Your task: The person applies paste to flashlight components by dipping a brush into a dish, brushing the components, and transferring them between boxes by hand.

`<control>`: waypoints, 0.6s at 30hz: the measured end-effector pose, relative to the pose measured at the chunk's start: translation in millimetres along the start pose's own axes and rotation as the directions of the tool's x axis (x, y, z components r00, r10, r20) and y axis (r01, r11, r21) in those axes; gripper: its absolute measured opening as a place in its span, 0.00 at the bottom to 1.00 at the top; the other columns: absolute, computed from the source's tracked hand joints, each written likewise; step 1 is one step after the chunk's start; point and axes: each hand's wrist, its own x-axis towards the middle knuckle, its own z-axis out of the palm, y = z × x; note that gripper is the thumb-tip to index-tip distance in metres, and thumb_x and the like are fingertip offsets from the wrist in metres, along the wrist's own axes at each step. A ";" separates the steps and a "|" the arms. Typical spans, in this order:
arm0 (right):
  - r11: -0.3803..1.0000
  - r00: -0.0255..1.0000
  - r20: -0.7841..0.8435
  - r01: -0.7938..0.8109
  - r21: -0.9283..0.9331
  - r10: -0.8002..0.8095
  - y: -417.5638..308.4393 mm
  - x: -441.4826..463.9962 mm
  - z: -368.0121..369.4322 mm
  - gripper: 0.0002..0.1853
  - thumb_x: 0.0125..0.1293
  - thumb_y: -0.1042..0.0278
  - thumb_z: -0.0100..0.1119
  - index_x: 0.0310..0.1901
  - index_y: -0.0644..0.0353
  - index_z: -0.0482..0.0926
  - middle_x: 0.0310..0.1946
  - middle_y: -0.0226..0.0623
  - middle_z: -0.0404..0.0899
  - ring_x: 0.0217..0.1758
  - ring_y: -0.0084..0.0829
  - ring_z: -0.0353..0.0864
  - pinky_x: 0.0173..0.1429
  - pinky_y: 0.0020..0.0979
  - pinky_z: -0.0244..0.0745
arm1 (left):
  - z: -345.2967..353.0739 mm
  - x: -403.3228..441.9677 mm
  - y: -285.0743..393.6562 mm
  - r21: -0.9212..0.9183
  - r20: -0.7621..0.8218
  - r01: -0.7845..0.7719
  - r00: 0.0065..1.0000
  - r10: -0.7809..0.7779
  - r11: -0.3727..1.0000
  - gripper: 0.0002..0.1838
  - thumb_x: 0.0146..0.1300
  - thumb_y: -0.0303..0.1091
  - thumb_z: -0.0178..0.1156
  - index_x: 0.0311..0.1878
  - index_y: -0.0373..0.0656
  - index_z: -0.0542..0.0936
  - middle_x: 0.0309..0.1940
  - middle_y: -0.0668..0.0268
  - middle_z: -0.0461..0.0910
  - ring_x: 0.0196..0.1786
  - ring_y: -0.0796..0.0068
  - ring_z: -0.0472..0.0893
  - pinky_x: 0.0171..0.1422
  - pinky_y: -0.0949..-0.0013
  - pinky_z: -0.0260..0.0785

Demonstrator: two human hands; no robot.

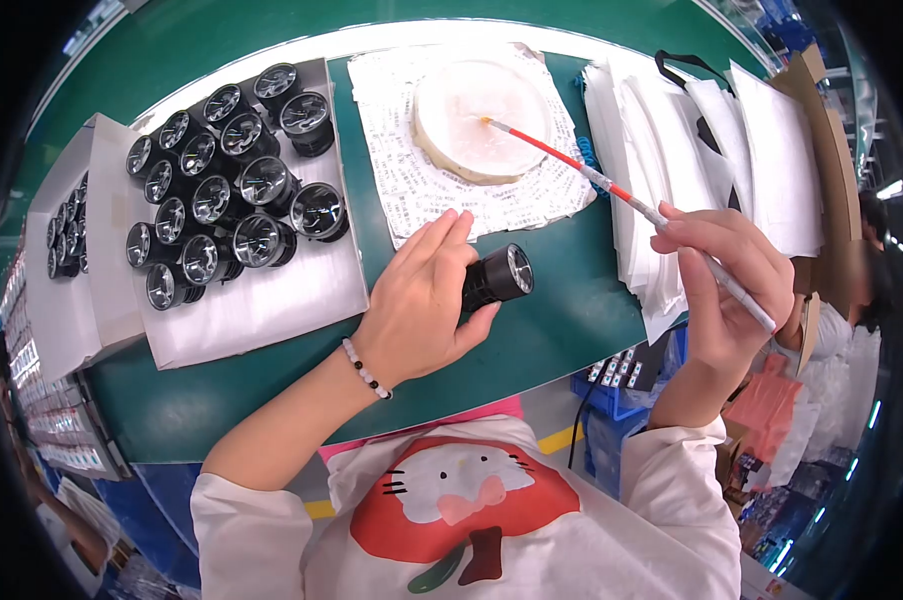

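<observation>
My left hand (419,295) is closed around a black flashlight head (499,277), its clear lens end facing right and its lower part hidden in my fingers. A thin paintbrush (572,163) with a red and white handle is pinched in my right hand (724,275). The brush tip touches the pale surface of a round, shallow dish (484,118). Under that dish lies a printed paper sheet (387,185). To the left, several similar black flashlight heads (212,200) stand lens up on a white tray (317,295).
A stack of white sheets (662,160) leans by a cardboard box (822,120) on the right. Another white box (72,310) with more black heads sits far left. The green table (532,345) has its front edge near my body. A blue bin (612,400) stands below, right.
</observation>
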 end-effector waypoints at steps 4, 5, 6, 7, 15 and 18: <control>0.999 0.998 0.022 -0.051 0.012 0.051 -0.6 0.0 1.3 0.05 0.40 0.84 0.55 0.23 0.67 0.76 0.18 0.39 0.74 0.19 0.27 0.74 0.27 0.21 0.68 | -0.8 0.3 1.1 0.008 0.008 0.010 1.000 -0.010 1.000 0.30 0.41 0.28 0.61 0.49 0.30 0.60 0.51 0.49 0.65 0.55 0.50 0.65 0.58 0.57 0.57; 0.997 0.997 0.030 -0.075 0.019 0.075 -1.5 -0.3 0.5 0.05 0.40 0.83 0.54 0.23 0.67 0.76 0.18 0.39 0.75 0.19 0.26 0.74 0.25 0.20 0.67 | -0.3 0.5 1.2 0.011 0.005 0.007 1.000 -0.007 1.000 0.30 0.41 0.28 0.61 0.49 0.30 0.60 0.51 0.49 0.65 0.55 0.50 0.65 0.58 0.57 0.57; 0.996 0.996 0.039 -0.078 0.032 0.077 -1.8 -0.2 -0.7 0.04 0.40 0.83 0.54 0.22 0.67 0.76 0.18 0.39 0.75 0.19 0.26 0.73 0.24 0.19 0.66 | 0.1 0.3 1.5 0.008 0.004 0.009 1.000 -0.009 1.000 0.30 0.41 0.28 0.61 0.49 0.30 0.60 0.51 0.48 0.65 0.55 0.50 0.65 0.58 0.57 0.57; 0.996 0.996 0.046 -0.080 0.045 0.077 -1.5 0.7 -1.7 0.04 0.41 0.82 0.54 0.22 0.67 0.76 0.17 0.39 0.75 0.18 0.26 0.73 0.24 0.19 0.66 | 0.0 0.5 1.5 0.007 0.002 0.009 1.000 -0.009 1.000 0.30 0.41 0.28 0.61 0.49 0.30 0.61 0.51 0.48 0.65 0.55 0.50 0.65 0.58 0.57 0.57; 0.997 0.999 0.031 -0.021 0.077 0.019 -4.3 0.9 -11.8 0.03 0.43 0.81 0.53 0.22 0.69 0.75 0.16 0.40 0.74 0.17 0.27 0.73 0.23 0.19 0.65 | 0.8 0.1 0.5 0.011 -0.008 -0.006 1.000 0.006 1.000 0.30 0.42 0.28 0.61 0.49 0.30 0.60 0.51 0.49 0.65 0.54 0.50 0.65 0.57 0.57 0.58; 0.998 0.999 -0.047 0.001 0.059 0.002 1.7 1.4 -10.7 0.02 0.43 0.82 0.53 0.23 0.69 0.75 0.17 0.40 0.75 0.17 0.27 0.74 0.23 0.19 0.66 | 0.6 0.1 0.8 0.016 -0.008 -0.007 1.000 0.007 1.000 0.30 0.42 0.29 0.61 0.49 0.31 0.60 0.50 0.49 0.65 0.54 0.50 0.65 0.57 0.57 0.58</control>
